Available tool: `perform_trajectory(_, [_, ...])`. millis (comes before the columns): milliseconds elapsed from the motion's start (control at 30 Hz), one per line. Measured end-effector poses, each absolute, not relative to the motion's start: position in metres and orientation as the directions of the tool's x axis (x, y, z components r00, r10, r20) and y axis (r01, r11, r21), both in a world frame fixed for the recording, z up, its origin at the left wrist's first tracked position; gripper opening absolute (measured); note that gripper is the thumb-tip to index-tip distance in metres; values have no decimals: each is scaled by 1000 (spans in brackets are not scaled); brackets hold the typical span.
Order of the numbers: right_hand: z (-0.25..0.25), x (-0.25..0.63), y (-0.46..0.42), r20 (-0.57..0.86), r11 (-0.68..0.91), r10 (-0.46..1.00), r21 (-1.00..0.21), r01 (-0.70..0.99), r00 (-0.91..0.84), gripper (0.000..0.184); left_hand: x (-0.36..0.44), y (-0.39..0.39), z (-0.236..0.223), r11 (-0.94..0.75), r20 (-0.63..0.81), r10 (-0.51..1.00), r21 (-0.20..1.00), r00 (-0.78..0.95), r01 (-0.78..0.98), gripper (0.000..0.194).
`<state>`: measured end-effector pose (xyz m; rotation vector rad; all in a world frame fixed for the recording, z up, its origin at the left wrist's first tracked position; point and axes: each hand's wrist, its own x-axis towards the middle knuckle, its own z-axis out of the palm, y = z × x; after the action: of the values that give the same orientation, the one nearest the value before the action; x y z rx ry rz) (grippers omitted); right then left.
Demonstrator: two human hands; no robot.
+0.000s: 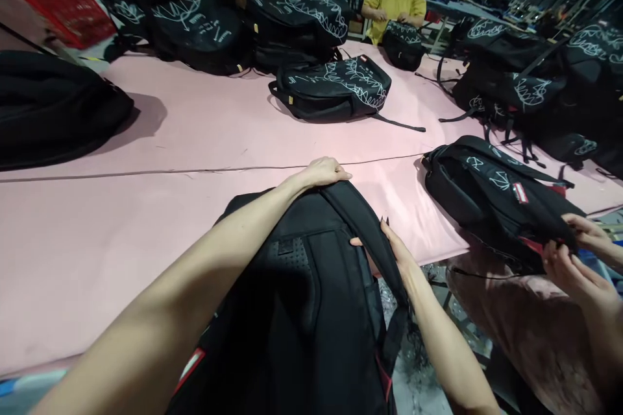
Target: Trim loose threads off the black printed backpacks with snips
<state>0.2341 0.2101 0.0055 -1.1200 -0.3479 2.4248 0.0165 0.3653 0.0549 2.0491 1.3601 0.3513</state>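
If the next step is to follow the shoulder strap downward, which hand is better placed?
Probably the right hand: it shows on both sides of the shoulder strap, partway down. The left hand lies higher, at the top of the black backpack.

Bright glare on pink tabletop [209,142]

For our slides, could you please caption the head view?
Left hand atop black backpack, right hand holding its shoulder strap at pink table.

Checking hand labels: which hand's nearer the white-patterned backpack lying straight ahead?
Left: the left hand is just short of that backpack; the right hand is farther back.
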Motion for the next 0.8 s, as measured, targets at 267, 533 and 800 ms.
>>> perform_trajectory(267, [1, 230, 210, -637, -867, 497, -344, -360, -589, 77, 14, 365, 48, -269, -140, 896, 585, 422, 765, 45])
perform_trajectory(533, [-2, 233, 211, -620, -893, 449, -296, -338, -644, 77, -24, 299, 59, -473, 285, 877, 361, 388, 803, 57])
perform_trajectory(800, [2, 233, 206, -605, -879, 476, -310, -362, -638, 75, -90, 83, 50, -181, 155, 974, 92, 166, 979, 73])
